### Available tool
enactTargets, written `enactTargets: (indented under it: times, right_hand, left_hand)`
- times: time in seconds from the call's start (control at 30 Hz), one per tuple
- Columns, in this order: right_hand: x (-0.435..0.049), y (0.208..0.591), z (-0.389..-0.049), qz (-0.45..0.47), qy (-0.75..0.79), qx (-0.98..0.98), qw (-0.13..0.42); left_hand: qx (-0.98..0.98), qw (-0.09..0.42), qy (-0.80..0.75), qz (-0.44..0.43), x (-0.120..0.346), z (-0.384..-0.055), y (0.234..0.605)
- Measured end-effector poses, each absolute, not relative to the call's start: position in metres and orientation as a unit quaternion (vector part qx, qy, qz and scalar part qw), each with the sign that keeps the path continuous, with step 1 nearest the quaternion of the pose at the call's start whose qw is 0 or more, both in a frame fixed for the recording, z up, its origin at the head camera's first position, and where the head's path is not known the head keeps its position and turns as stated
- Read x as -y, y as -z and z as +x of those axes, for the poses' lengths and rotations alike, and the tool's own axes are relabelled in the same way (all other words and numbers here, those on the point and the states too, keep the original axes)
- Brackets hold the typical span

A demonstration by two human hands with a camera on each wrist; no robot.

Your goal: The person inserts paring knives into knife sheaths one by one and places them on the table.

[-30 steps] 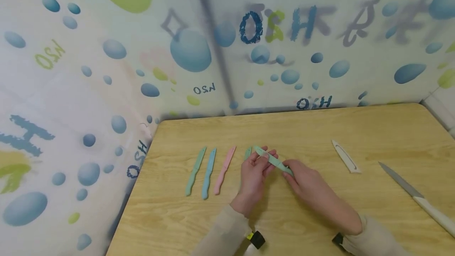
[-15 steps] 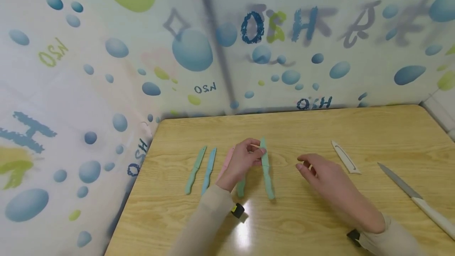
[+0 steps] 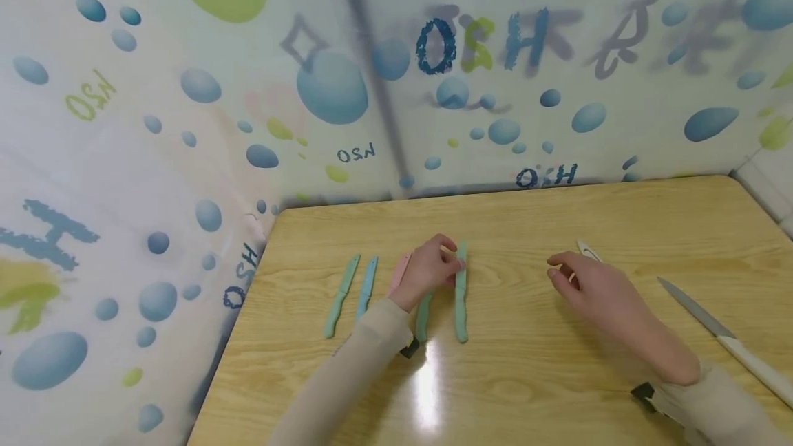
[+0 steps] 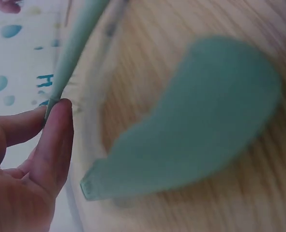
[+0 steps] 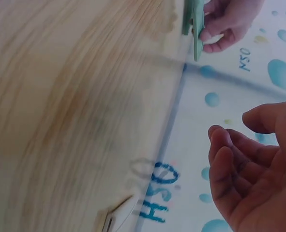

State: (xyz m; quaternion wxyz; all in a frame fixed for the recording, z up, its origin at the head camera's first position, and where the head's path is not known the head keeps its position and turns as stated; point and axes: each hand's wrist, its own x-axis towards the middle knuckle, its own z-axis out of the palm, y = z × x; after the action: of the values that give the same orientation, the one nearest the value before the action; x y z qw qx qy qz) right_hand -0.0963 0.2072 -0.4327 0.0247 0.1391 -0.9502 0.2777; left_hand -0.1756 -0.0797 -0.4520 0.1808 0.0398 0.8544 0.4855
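My left hand [image 3: 427, 267] pinches a pale green knife [image 3: 460, 308] between thumb and fingers near its upper end, with the handle toward me. In the left wrist view, thumb and fingertip meet on the thin end of this green knife [image 4: 77, 46]. A second green knife [image 3: 424, 312] lies just left of it, partly under the left hand; its broad handle fills the middle of the left wrist view. Over the table at right, my right hand [image 3: 604, 298] holds nothing, its fingers loosely bent. Behind it a white blade cover [image 3: 587, 249] is mostly hidden.
Left of the left hand, a green knife [image 3: 341, 298], a blue knife [image 3: 367, 284] and a pink knife [image 3: 399, 272] lie in a row, the last two partly covered by the arm. A white-handled knife [image 3: 752, 363] with a bare blade lies at far right. A patterned wall stands behind the table [image 3: 526, 391].
The right hand has let go of the green knife and moved right, over the white cover. The left hand has turned the knife upright in view and brought it beside the other green knife.
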Motion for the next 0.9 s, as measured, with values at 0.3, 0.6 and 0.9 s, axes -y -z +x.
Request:
enactTargets:
  times: [0.3,0.6,0.9]
  right_hand:
    - [-0.24,0.442,-0.104,0.11,-0.257,0.96,0.008]
    - [-0.259,0.438,-0.104,0.101,-0.255,0.962,0.001]
    - [-0.268,0.439,-0.106,0.081,-0.26,0.962,-0.013]
  left_hand:
    - [-0.9,0.166,-0.392,0.093,0.077,-0.175,0.457]
    - [-0.926,0.134,-0.326,0.136,0.077,-0.176,0.456]
    - [-0.95,0.103,-0.241,0.171,0.077,-0.175,0.453]
